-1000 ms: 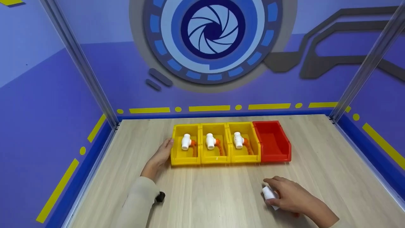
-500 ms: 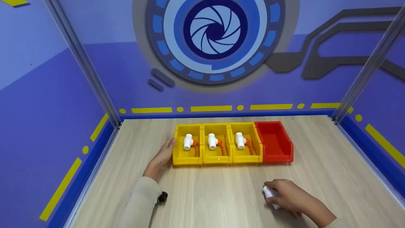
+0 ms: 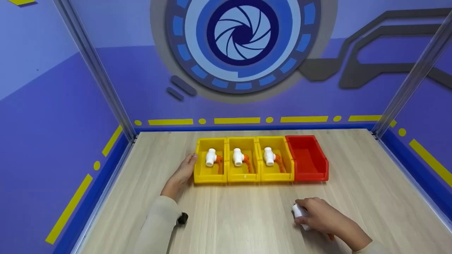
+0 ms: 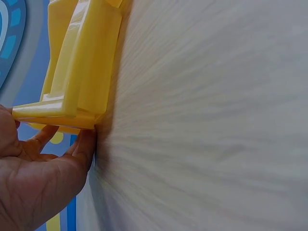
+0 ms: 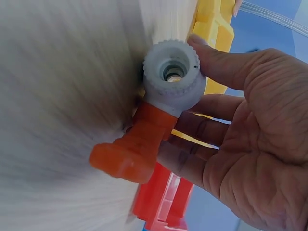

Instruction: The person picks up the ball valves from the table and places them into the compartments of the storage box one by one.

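My left hand holds the left end of the row of bins, thumb at the rim and fingers against the outer side wall of the leftmost yellow bin. In my right hand is a white ball valve with an orange handle, gripped by its white body between thumb and fingers, low over the table in front of the red bin. A similar valve lies in each yellow bin: the left valve, the middle valve and the right valve. No valve shows in the red bin.
The middle yellow bin and right yellow bin join the row on a wooden table. Printed blue panels enclose the table at the back and sides, with a metal post at the left corner.
The head view has shifted slightly, so the bins appear a little farther right. Both hands keep their holds; the right hand with the valve has barely moved.
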Demonstrator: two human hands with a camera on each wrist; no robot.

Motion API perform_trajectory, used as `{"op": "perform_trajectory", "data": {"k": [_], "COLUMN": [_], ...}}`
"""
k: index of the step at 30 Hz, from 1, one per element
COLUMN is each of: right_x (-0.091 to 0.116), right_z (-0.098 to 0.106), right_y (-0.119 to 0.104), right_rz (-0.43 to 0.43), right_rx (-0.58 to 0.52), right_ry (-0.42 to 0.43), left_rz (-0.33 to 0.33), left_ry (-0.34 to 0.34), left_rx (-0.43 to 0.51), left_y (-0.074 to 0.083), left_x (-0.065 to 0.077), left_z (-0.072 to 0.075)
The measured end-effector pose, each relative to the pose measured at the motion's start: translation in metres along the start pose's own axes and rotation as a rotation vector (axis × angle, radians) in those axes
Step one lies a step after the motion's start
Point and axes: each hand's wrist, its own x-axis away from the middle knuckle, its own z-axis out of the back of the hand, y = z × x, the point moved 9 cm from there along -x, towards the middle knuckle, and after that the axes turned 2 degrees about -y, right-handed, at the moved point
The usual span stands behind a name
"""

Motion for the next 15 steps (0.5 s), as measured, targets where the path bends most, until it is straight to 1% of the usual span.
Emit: {"op": "perform_trajectory", "data": {"k": [6,12,15], "right_x": [-0.006,-0.012,-0.015], "right_z": [0.004,0.008,0.012], "right_y": [0.001,0.004,0.006], "right_rz": [0.020,0.070,0.063], "right_rx": [-0.051,-0.059,-0.072], "right_ry": [-0.005,0.025,0.037], "left_rz": [0.001,0.020,0.015], "left_ry": [0.004,0.002,-0.003], "left_rx": [-0.013,0.038,0.046], "left_y": [-0.001,-0.003,-0.001], "left_x": [-0.001,0.001,0.000], "left_z": [-0.001,-0.003,-0.003]}}
